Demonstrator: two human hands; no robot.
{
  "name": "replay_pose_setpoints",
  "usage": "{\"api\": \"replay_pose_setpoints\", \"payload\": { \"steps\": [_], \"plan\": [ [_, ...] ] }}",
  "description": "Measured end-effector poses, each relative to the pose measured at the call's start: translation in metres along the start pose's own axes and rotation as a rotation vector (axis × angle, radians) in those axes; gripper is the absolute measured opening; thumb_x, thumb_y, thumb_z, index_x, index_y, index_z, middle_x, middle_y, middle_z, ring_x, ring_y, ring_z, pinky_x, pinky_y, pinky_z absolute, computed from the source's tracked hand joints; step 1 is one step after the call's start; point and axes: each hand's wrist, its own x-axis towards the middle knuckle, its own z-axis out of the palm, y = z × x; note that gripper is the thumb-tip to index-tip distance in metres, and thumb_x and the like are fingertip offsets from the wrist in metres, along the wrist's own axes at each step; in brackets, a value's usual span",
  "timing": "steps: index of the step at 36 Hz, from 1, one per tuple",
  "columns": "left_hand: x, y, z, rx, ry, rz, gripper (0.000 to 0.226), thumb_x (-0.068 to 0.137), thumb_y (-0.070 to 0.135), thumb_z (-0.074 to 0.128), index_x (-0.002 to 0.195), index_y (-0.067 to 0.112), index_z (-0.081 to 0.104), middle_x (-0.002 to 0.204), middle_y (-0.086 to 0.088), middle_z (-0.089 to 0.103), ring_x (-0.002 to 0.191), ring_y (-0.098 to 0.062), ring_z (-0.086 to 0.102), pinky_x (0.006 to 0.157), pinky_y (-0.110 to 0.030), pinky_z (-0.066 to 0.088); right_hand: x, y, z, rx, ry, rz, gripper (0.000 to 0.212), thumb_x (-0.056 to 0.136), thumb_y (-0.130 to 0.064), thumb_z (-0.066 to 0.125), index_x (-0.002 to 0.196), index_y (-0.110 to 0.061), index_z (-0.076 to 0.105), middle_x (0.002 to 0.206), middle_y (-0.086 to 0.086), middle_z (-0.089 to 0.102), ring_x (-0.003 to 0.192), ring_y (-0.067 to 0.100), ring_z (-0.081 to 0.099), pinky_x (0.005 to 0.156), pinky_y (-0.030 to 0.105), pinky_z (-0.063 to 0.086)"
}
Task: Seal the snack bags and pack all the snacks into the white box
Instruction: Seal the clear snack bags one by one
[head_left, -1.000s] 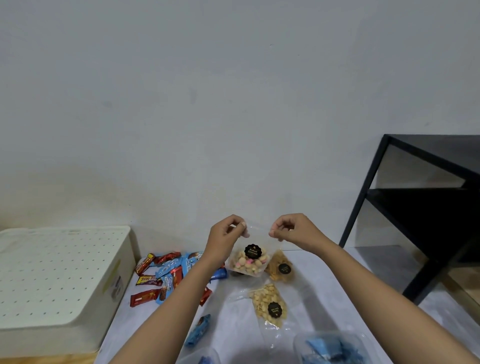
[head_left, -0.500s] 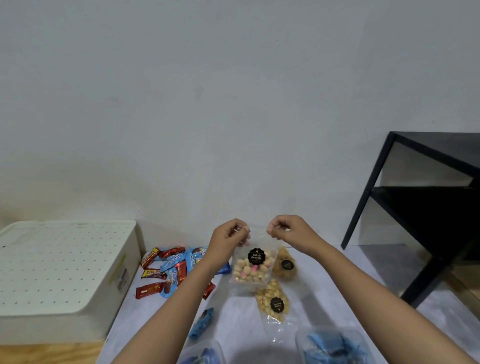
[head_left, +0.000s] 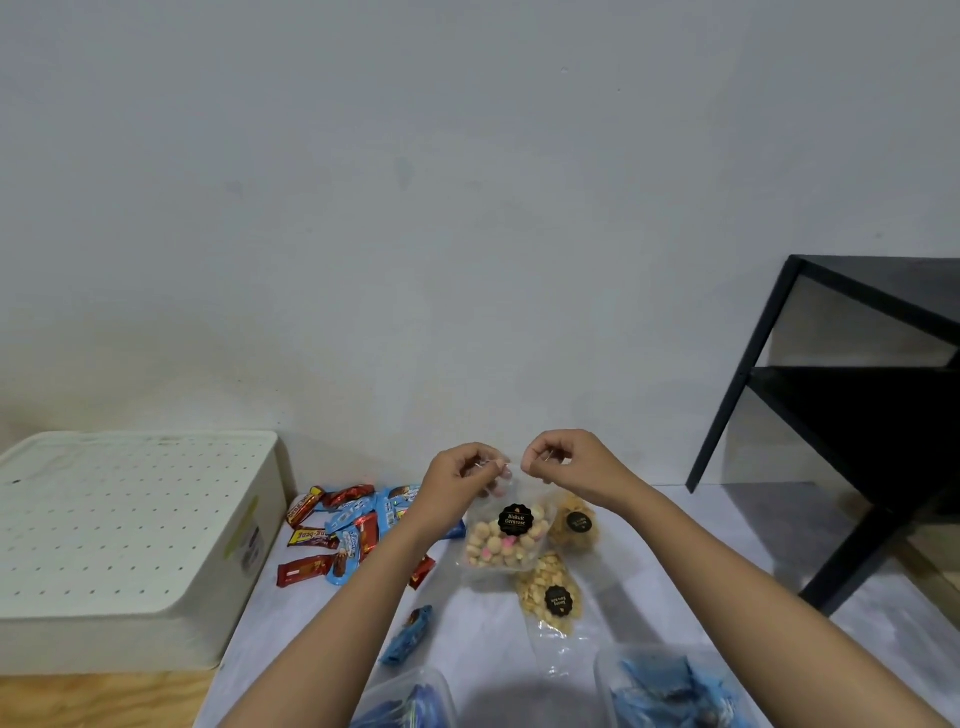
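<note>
I hold up a clear bag of round biscuits (head_left: 503, 540) with a black label, lifted above the table. My left hand (head_left: 465, 475) and my right hand (head_left: 563, 462) each pinch the bag's top edge, close together. Two more clear snack bags lie on the table: one with pale biscuits (head_left: 550, 592) in front and one with brown snacks (head_left: 574, 525) behind. The white box (head_left: 130, 540) stands at the left with its perforated lid on. A heap of red and blue wrapped snacks (head_left: 348, 530) lies beside it.
A single blue wrapped snack (head_left: 408, 634) lies near the front. Two clear tubs with blue packets (head_left: 670, 691) (head_left: 410, 701) sit at the bottom edge. A black metal shelf (head_left: 852, 415) stands at the right. The wall is close behind the table.
My two hands have moved closer together along the bag's top edge. The bag hangs lower and faces me more squarely.
</note>
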Motion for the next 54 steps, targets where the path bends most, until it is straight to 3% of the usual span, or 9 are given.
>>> {"api": "replay_pose_setpoints", "payload": {
  "steps": [3, 14, 20, 24, 29, 34, 44, 49, 54],
  "plan": [
    [0.0, 0.001, 0.002, 0.023, -0.02, -0.003, 0.011, 0.09, 0.005, 0.056, 0.095, 0.001, 0.065, 0.075, -0.002, 0.067, 0.058, -0.003, 0.06, 0.058, -0.013, 0.047, 0.0, -0.004, 0.0, -0.027, -0.018, -0.005, 0.012, 0.082, -0.008, 0.063, 0.073, -0.014, 0.069, 0.065, -0.009, 0.061, 0.065, 0.008, 0.054, 0.067, 0.021, 0.047],
    [0.007, 0.0, 0.005, 0.098, -0.058, -0.03, 0.011, 0.091, 0.008, 0.054, 0.089, 0.009, 0.065, 0.072, -0.002, 0.063, 0.061, 0.001, 0.063, 0.059, -0.012, 0.047, 0.002, -0.002, 0.002, -0.159, -0.023, 0.023, 0.014, 0.084, -0.013, 0.058, 0.071, -0.017, 0.061, 0.067, -0.008, 0.052, 0.064, 0.007, 0.045, 0.064, 0.019, 0.039],
    [0.011, -0.002, 0.002, 0.125, -0.038, -0.031, 0.009, 0.09, 0.011, 0.058, 0.088, 0.01, 0.067, 0.078, -0.009, 0.063, 0.072, -0.018, 0.062, 0.064, -0.019, 0.048, 0.005, -0.004, 0.001, -0.185, -0.018, 0.012, 0.014, 0.084, -0.012, 0.057, 0.071, -0.017, 0.061, 0.067, -0.009, 0.053, 0.061, 0.004, 0.045, 0.063, 0.016, 0.039],
    [0.012, -0.001, -0.002, 0.098, -0.023, -0.014, 0.008, 0.087, 0.009, 0.062, 0.09, 0.006, 0.069, 0.079, -0.007, 0.067, 0.074, -0.018, 0.063, 0.065, -0.018, 0.051, 0.007, -0.007, -0.002, -0.193, -0.075, 0.035, 0.008, 0.082, -0.012, 0.06, 0.078, -0.01, 0.067, 0.071, -0.005, 0.058, 0.063, 0.007, 0.047, 0.063, 0.018, 0.04],
    [0.013, -0.001, -0.006, 0.028, 0.008, -0.014, 0.008, 0.082, 0.006, 0.068, 0.078, 0.012, 0.071, 0.075, -0.009, 0.068, 0.074, -0.022, 0.064, 0.079, -0.039, 0.054, 0.009, -0.008, -0.004, -0.24, -0.075, 0.019, 0.009, 0.084, -0.013, 0.059, 0.08, -0.01, 0.067, 0.076, -0.001, 0.061, 0.07, 0.01, 0.051, 0.069, 0.024, 0.043],
    [0.013, 0.003, -0.004, 0.001, -0.006, 0.012, 0.02, 0.088, 0.003, 0.059, 0.079, 0.018, 0.07, 0.076, -0.006, 0.069, 0.077, -0.018, 0.064, 0.078, -0.026, 0.054, 0.011, -0.009, -0.004, -0.237, -0.03, 0.0, 0.012, 0.084, -0.012, 0.057, 0.075, -0.016, 0.066, 0.078, 0.002, 0.065, 0.071, 0.01, 0.054, 0.072, 0.029, 0.047],
    [0.015, 0.008, -0.005, 0.132, -0.001, 0.058, 0.019, 0.09, 0.005, 0.057, 0.078, 0.018, 0.065, 0.075, -0.003, 0.067, 0.08, -0.02, 0.063, 0.08, -0.031, 0.052, 0.01, -0.013, 0.002, -0.301, 0.008, -0.003, 0.009, 0.081, -0.025, 0.061, 0.074, -0.023, 0.066, 0.078, -0.003, 0.068, 0.08, 0.02, 0.062, 0.076, 0.038, 0.053],
    [0.013, 0.013, -0.003, 0.143, 0.002, 0.071, 0.017, 0.091, 0.007, 0.055, 0.08, 0.017, 0.064, 0.077, 0.0, 0.066, 0.077, -0.013, 0.061, 0.073, -0.015, 0.05, 0.009, -0.017, 0.001, -0.294, 0.016, -0.028, 0.011, 0.081, -0.023, 0.058, 0.071, -0.022, 0.063, 0.077, 0.0, 0.066, 0.08, 0.022, 0.061, 0.074, 0.041, 0.051],
    [0.013, 0.015, -0.002, 0.167, 0.012, 0.068, 0.017, 0.091, 0.007, 0.055, 0.079, 0.016, 0.063, 0.073, 0.001, 0.065, 0.074, -0.013, 0.059, 0.074, -0.022, 0.05, 0.011, -0.018, -0.004, -0.268, -0.004, -0.037, 0.011, 0.084, -0.017, 0.063, 0.075, -0.02, 0.067, 0.078, -0.003, 0.066, 0.074, 0.01, 0.057, 0.072, 0.025, 0.048]
  ]
}}
